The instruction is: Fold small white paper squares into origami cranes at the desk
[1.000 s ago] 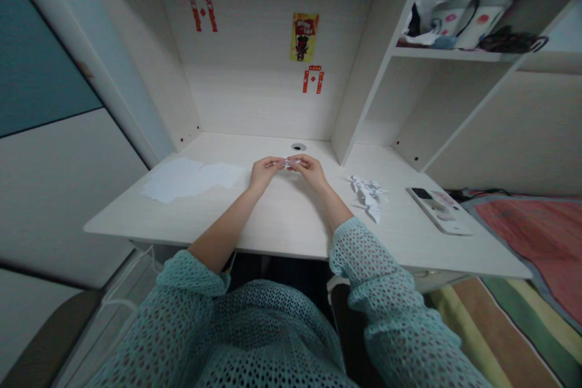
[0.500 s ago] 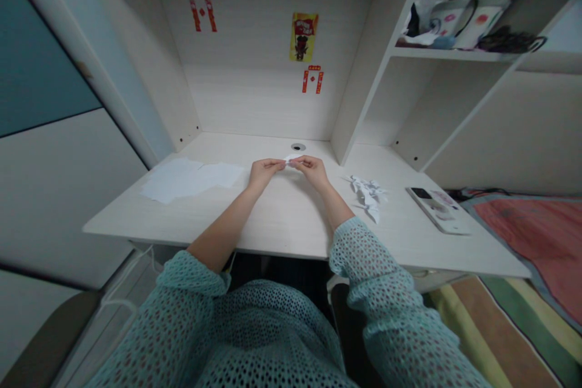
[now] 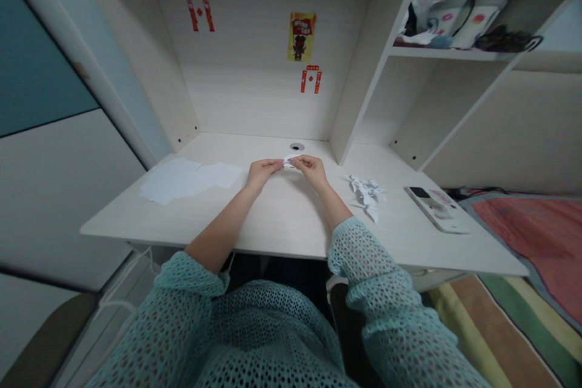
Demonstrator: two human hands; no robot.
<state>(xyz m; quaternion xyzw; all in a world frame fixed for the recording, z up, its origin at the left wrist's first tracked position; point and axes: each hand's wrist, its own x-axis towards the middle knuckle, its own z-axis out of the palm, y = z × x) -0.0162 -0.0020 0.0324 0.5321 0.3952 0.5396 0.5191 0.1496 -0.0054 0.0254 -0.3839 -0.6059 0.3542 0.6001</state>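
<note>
A small piece of folded white paper (image 3: pixel 287 162) is held up between my two hands, above the far middle of the desk. My left hand (image 3: pixel 265 170) pinches its left side with thumb and fingertips. On the other side, my right hand (image 3: pixel 310 168) pinches it too. My fingers cover much of the paper, so its exact shape cannot be made out. To the right lies a small pile of folded white paper pieces (image 3: pixel 366 193) with pointed ends. Flat sheets of white paper (image 3: pixel 182 180) overlap on the left of the desk.
A phone (image 3: pixel 436 210) lies on the right of the white desk (image 3: pixel 282 227). Behind my hands is a round cable hole (image 3: pixel 297 147). Decorated cups (image 3: pixel 477 21) with scissors and pens stand on the upper right shelf (image 3: pixel 454 54). A striped cloth (image 3: pixel 504 321) lies beyond the desk's right edge.
My hands keep hold of the paper in nearly the same place, with slight finger movement. The whole view has shifted a little.
</note>
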